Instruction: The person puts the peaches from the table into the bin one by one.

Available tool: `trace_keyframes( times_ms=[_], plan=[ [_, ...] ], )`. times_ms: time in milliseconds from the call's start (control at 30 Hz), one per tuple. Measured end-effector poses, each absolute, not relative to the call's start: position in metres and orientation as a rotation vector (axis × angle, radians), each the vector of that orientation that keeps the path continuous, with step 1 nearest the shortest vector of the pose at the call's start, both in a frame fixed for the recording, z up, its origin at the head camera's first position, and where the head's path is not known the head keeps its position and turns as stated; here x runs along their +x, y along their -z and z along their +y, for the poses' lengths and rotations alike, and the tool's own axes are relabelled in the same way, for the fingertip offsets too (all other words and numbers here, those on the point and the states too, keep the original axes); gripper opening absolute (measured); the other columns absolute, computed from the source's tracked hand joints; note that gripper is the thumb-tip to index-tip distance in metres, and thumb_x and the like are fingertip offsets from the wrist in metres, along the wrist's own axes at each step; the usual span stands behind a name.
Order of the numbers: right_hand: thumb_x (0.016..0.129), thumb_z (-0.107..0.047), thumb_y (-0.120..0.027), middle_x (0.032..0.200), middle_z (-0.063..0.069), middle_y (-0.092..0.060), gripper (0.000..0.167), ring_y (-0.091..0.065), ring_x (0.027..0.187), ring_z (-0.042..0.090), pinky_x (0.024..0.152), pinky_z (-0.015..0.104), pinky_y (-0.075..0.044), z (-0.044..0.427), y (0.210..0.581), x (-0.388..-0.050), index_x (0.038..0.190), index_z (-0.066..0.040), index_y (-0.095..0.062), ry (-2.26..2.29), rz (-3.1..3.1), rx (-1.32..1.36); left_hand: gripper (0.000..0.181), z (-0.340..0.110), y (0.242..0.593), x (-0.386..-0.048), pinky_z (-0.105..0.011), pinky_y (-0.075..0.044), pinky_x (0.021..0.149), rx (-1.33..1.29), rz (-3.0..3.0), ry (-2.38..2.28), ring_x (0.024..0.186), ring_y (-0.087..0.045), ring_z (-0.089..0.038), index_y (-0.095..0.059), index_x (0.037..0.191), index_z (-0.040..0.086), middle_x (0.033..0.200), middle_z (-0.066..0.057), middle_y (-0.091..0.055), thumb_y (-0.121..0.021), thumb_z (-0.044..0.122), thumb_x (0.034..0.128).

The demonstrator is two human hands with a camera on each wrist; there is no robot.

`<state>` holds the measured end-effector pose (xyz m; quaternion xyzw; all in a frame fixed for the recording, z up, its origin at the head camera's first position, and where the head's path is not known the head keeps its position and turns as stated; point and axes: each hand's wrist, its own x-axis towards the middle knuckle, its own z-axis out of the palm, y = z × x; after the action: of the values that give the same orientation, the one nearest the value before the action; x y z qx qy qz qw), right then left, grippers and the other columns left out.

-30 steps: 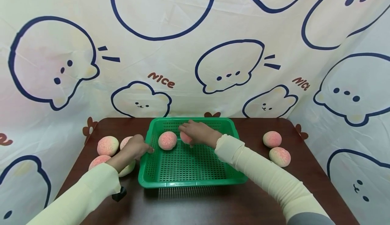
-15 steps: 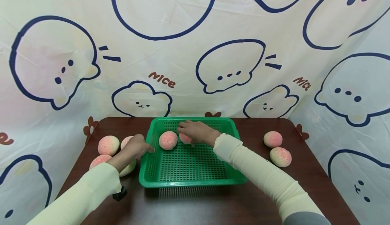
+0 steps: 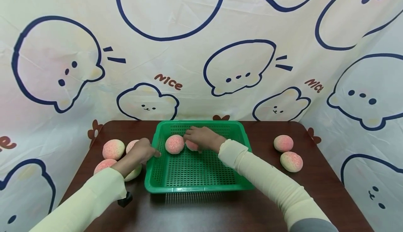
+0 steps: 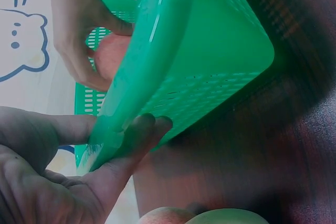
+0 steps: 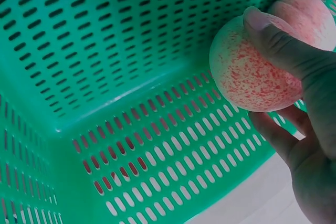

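Left hand (image 3: 143, 150): thumb and fingers are pinching the left rim of the green basket (image 3: 199, 189), digits lying on both sides of its wall, leaving only a narrow opening.
Right hand (image 3: 201, 137): thumb and fingers are curving round the held peach (image 3: 191, 146), spreading about as wide as the fruit.
Held peach's place: it is sitting inside the basket, toward the far wall and left of the middle; whether it is touching the floor, I cannot tell.
Neighbour peach (image 3: 174, 144): it is lying just beside, between the held peach and the left wall.
Basket floor: slotted green is stretching from both fruits to the near wall and rightward below the right sleeve (image 3: 267, 179), giving the widest room inside.
Basket edges: the far rim is running close along the table's far edge; the near rim is leaving a broad strip of dark tabletop (image 3: 201, 214) in front.
Left peaches (image 3: 113, 149): four are crowding round the left hand and forearm, making that side tight.
Right peaches (image 3: 291, 161): two are sitting close together near the table's right edge, a stretch of wood separating them from the basket.
Patterned cloth (image 3: 189, 60): it is hanging just behind the table's far edge.
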<state>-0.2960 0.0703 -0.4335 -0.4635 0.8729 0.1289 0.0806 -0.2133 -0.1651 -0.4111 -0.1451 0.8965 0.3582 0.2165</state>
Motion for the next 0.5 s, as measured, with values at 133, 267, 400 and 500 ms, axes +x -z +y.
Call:
trace_keyframes(
  times_ms=[133,267,400,500],
  plan=[
    [0.076,-0.022,-0.092,0.149,-0.007,-0.054,0.079,-0.050,0.136,0.015,0.089,0.033,-0.058,0.072,0.439,-0.296,0.145,-0.028,-0.053,-0.415,2.625,-1.399,0.040,-0.165,0.411,-0.213,-0.044,-0.063,0.079,-0.412,2.478,-1.003,0.091,-0.072,-0.032,-0.051,0.117,-0.014,0.112,-0.029,-0.063,-0.072,0.007,0.0908],
    [0.075,-0.023,-0.093,0.148,-0.007,-0.055,0.080,-0.050,0.135,0.015,0.088,0.033,-0.058,0.073,0.442,-0.297,0.144,-0.026,-0.054,-0.387,2.634,-1.419,0.039,-0.166,0.412,-0.215,-0.044,-0.063,0.079,-0.411,2.472,-1.001,0.090,-0.072,-0.031,-0.052,0.117,-0.015,0.113,-0.029,-0.064,-0.072,0.007,0.0911],
    [0.075,-0.020,-0.093,0.147,-0.007,-0.056,0.079,-0.051,0.133,0.016,0.088,0.032,-0.058,0.074,0.444,-0.298,0.143,-0.025,-0.055,-0.357,2.641,-1.432,0.044,-0.166,0.413,-0.216,-0.043,-0.063,0.076,-0.398,2.470,-0.997,0.095,-0.071,-0.033,-0.050,0.121,-0.016,0.116,-0.030,-0.062,-0.072,0.008,0.0912],
    [0.075,-0.017,-0.093,0.146,-0.007,-0.057,0.078,-0.051,0.133,0.015,0.090,0.031,-0.057,0.074,0.445,-0.298,0.143,-0.024,-0.055,-0.333,2.646,-1.421,0.048,-0.166,0.413,-0.216,-0.042,-0.062,0.075,-0.394,2.463,-0.999,0.099,-0.070,-0.035,-0.048,0.125,-0.017,0.118,-0.031,-0.061,-0.072,0.008,0.0913]
  ],
)
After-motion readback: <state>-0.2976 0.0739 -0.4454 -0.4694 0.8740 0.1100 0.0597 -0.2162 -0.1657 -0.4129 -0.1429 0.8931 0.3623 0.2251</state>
